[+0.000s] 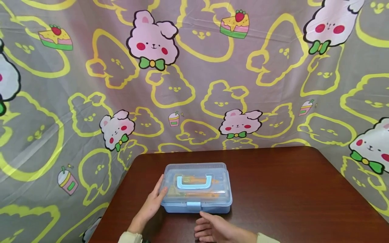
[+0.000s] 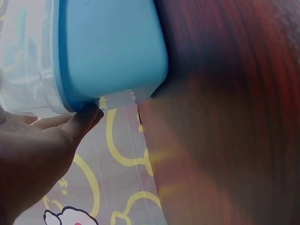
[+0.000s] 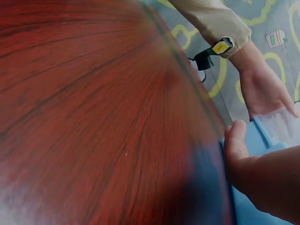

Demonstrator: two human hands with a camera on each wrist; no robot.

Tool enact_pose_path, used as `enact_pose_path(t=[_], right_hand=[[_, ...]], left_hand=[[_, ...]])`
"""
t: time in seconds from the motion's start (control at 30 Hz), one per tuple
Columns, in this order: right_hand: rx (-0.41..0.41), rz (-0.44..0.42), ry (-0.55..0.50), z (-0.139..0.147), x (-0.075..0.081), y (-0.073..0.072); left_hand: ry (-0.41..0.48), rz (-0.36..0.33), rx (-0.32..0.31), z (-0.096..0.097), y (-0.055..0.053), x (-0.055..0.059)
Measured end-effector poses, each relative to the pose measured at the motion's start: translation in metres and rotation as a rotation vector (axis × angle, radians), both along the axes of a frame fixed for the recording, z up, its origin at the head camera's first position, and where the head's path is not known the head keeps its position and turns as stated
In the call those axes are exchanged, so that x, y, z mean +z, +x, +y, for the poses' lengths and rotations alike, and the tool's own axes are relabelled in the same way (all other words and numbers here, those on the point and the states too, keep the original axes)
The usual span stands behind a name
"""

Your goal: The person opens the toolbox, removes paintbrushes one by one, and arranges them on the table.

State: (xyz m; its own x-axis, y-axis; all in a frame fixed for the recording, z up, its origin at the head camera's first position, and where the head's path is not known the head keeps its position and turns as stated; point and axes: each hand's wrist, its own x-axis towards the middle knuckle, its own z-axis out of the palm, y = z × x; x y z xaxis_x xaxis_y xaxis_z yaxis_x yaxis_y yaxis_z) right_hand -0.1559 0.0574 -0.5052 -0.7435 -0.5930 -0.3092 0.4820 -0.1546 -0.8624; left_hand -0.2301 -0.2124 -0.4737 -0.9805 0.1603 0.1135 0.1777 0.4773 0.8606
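A light-blue plastic storage box [image 1: 176, 208] with a clear lid [image 1: 171, 168] sits closed on the table. A blue carry handle [image 1: 194, 187] lies folded down on the lid, and a blue latch [image 1: 193, 204] is at the front middle. Through the lid, blurry orange and yellowish items show inside. My left hand [image 1: 153, 202] rests along the box's left side, fingers extended; in the left wrist view its fingertips are at the lid's rim. Just in front of the latch is my right hand [image 1: 217, 227], thumb up and fingers loosely bent, holding nothing.
The dark reddish-brown wooden table [image 1: 282, 189] extends to the right of the box. A grey curtain [image 1: 188, 77] printed with rabbits, cakes and cups hangs behind the table and along both sides. A black strap with a yellow tag [image 3: 220, 47] is on the left wrist.
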Motion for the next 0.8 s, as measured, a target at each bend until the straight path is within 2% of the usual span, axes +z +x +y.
enact_pose_path(t=[0.23, 0.43, 0.8], right_hand=[[-0.104, -0.039, -0.052, -0.010, -0.006, -0.007], [-0.213, -0.074, -0.061, -0.016, -0.004, -0.012], [-0.269, -0.120, -0.068, -0.018, -0.001, -0.018]], left_hand=[[0.005, -0.002, 0.001, -0.002, -0.002, -0.004], [-0.004, 0.011, -0.009, -0.001, 0.001, 0.000], [-0.019, 0.017, -0.003, 0.001, -0.001, 0.000]])
